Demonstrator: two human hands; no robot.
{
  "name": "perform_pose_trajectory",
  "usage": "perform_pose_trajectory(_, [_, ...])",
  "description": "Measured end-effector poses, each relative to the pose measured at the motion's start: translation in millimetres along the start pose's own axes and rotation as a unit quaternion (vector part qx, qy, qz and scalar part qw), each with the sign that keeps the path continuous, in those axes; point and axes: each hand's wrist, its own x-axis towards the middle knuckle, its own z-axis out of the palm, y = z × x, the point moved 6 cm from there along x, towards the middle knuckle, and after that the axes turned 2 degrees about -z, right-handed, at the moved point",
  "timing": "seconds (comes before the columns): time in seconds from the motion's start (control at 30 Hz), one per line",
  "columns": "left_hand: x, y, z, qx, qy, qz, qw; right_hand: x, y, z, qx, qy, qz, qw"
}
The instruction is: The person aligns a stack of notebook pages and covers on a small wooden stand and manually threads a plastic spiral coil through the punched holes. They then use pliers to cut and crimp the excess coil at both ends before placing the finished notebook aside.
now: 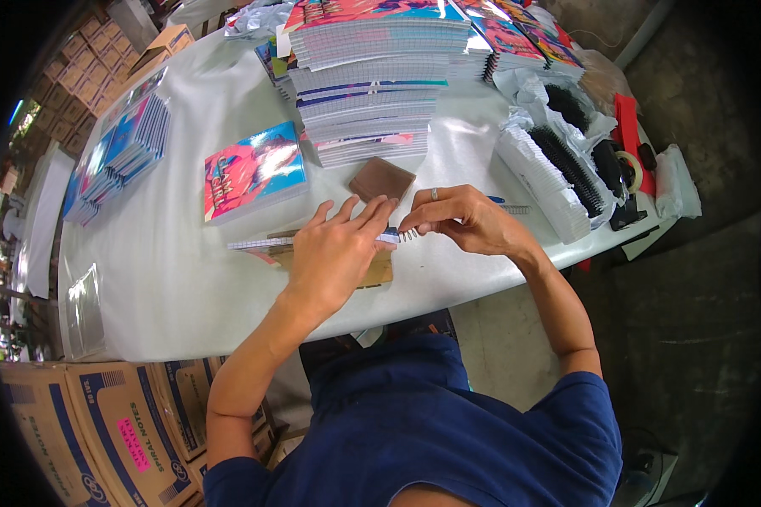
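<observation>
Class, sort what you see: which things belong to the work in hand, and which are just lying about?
Job in hand:
notebook, held by the left hand
wire coil in the right hand
likely, black coils in white wrapping
likely, tall page stack

Apparently lying about:
roll of tape
cardboard boxes

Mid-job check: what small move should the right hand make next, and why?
Probably a gentle twist of the wire coil toward the notebook: the coil juts from the notebook's right end, the right hand seems to pinch it, and the left hand lies across the notebook, apparently steadying it.
</observation>
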Motion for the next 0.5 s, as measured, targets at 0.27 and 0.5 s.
perform_pose_trajectory(0.27, [1.8,-3.2,-1.4,-0.05,-0.003,-0.04,0.998,-11.8,-15.7,14.6,-0.267,0.015,0.018,0.963])
perform_pose_trajectory(0.5, [8.2,-4.2,-2.9,-0.092,0.015,-0.049,0.994,-8.4,-14.9,17.7,-0.29,0.087,0.011,0.953])
